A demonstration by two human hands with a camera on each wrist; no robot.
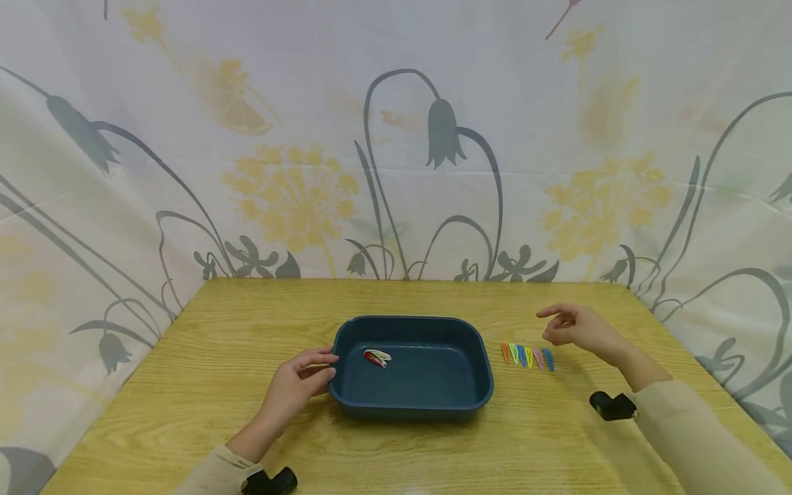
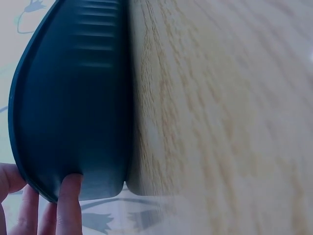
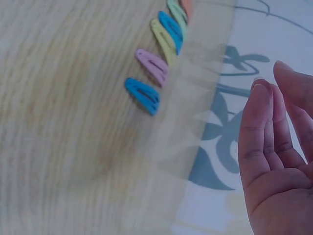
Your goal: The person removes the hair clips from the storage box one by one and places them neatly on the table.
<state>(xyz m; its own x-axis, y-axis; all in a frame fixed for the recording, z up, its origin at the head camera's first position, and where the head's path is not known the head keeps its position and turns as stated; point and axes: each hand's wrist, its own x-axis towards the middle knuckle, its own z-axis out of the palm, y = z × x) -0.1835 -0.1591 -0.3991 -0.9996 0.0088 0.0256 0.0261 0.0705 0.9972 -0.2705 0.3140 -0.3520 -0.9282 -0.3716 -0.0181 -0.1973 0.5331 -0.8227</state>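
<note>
A dark blue rectangular tray (image 1: pixel 411 414) stands on the table. My left hand (image 1: pixel 297 378) grips its left rim; in the left wrist view the thumb (image 2: pixel 70 196) presses the outer wall while another finger bends over the edge. Inside the tray, toward its left, lie a red snap hair clip (image 1: pixel 374 359) and a whitish one (image 1: pixel 385 355). Right of the tray is a slanting row of coloured snap hair clips, among them an orange (image 1: pixel 505 353), a yellow (image 1: pixel 529 357) and a pink one (image 3: pixel 151 66). Above the row's right end hovers my right hand (image 1: pixel 578 330), fingers loosely bent, holding nothing.
The pale wooden table (image 1: pixel 247 309) extends around the tray on all sides. A white curtain (image 1: pixel 297 103) with grey and yellow flower prints hangs behind it and along both sides. Black devices are strapped at both wrists, such as the right one (image 1: pixel 612 405).
</note>
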